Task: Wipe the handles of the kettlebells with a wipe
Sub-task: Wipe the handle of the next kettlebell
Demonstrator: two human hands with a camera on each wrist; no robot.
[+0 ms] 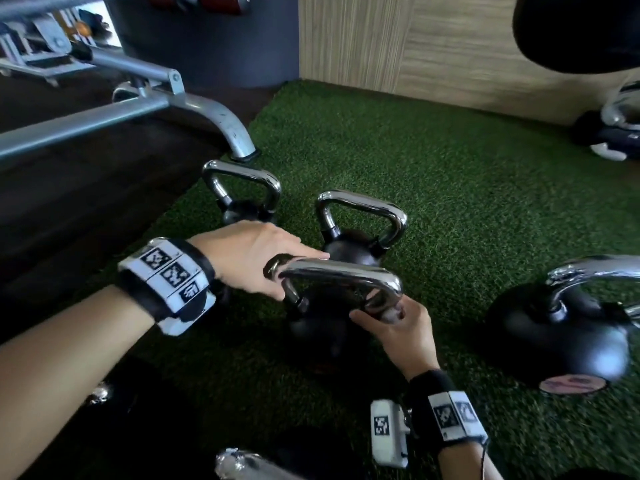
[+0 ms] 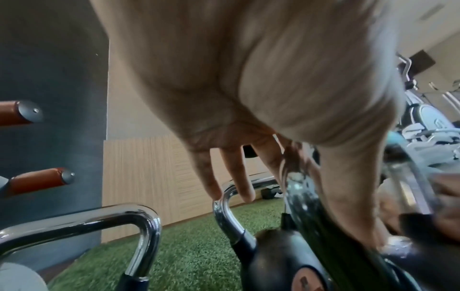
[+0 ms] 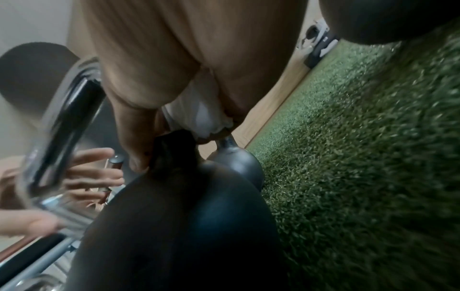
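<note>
Wipe at the right bend of the near kettlebell's handle

The right hand [image 1: 403, 332] pinches a white wipe [image 3: 199, 116] round the chrome handle [image 1: 341, 273]; the left hand [image 1: 249, 256] lies with fingers straight over its left corner. The near kettlebell [image 1: 318, 327] stands on the turf [image 1: 450, 174], likely heavy and slick (hold the bends, not the ball). Two more kettlebells [image 1: 360, 226] stand just behind, a bench leg [image 1: 235, 133] beyond.

Bare forearms. Each wrist wears a black band [image 1: 197, 268] carrying white blocks [image 1: 169, 271] printed with black square-patterned markers.
</note>
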